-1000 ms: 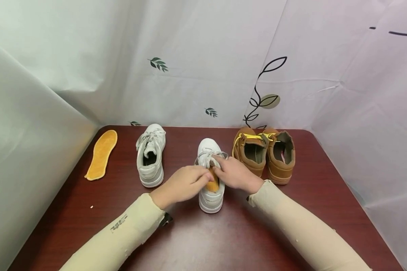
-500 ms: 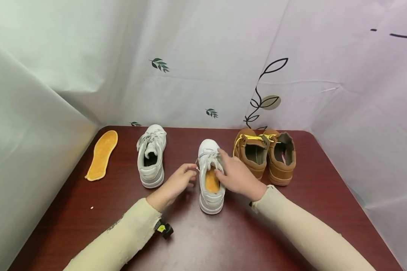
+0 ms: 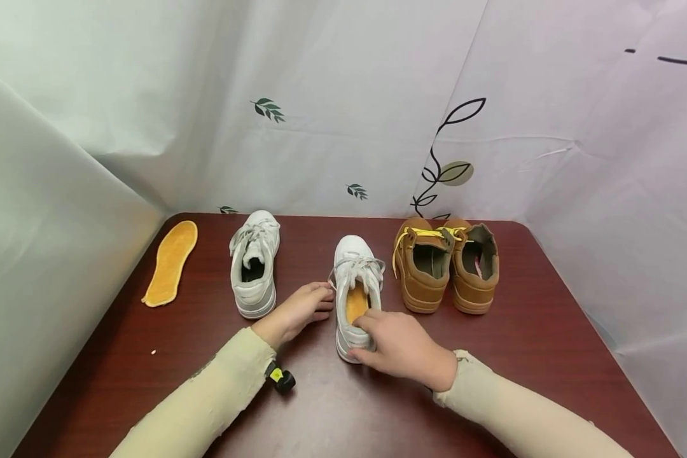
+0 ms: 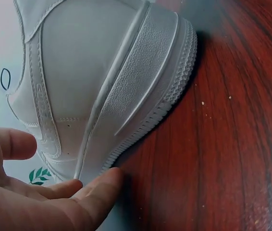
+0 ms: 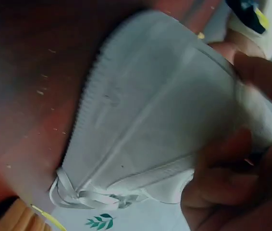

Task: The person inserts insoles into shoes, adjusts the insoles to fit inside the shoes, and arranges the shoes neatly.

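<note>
In the head view a white sneaker [image 3: 352,247] stands mid-table, toe pointing away, with an orange-yellow insole [image 3: 356,301] lying inside its opening. My right hand [image 3: 403,342] grips the sneaker's heel, fingers over the collar and thumb behind the heel. The right wrist view shows those fingers [image 5: 222,187] around the collar, with the loose laces [image 5: 100,198] farther along. On the sneaker's left side rests my left hand [image 3: 300,310], its fingers loosely bent. In the left wrist view its fingertips [image 4: 108,180] are right at the edge of the sole.
Another white sneaker [image 3: 255,296] stands to the left, and beyond it lies a second orange-yellow insole [image 3: 172,264]. Two brown shoes with yellow laces, a nearer one [image 3: 423,294] and an outer one [image 3: 474,296], stand at the right. A curtain [image 3: 320,127] hangs behind the dark red table [image 3: 332,420].
Both hands have left the sneaker's opening. My left hand withdrew to its left side; my right hand moved from the laces back to the heel and took hold there.
</note>
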